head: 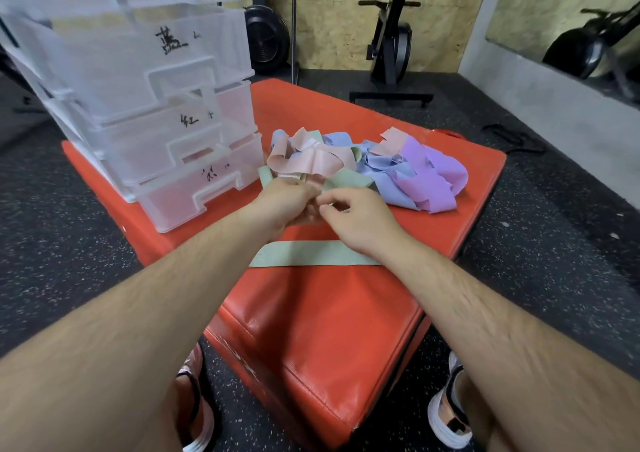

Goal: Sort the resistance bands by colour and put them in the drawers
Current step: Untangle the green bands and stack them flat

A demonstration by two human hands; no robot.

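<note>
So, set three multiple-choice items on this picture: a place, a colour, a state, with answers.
1. The drawer unit stands: A on the floor; B on the red pad, left of the band pile; C right of it.
2. The flat band nearest the person is: A purple; B blue; C green.
3. The left hand and right hand: A lie flat; B pinch bands; C pull a drawer.
Answers: B, its base sits on the pad; C, a pale green strip; B, both curl round bands.

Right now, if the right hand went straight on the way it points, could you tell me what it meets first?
Most likely the left hand, which sits just ahead of the right hand, though depth is unclear.
</note>
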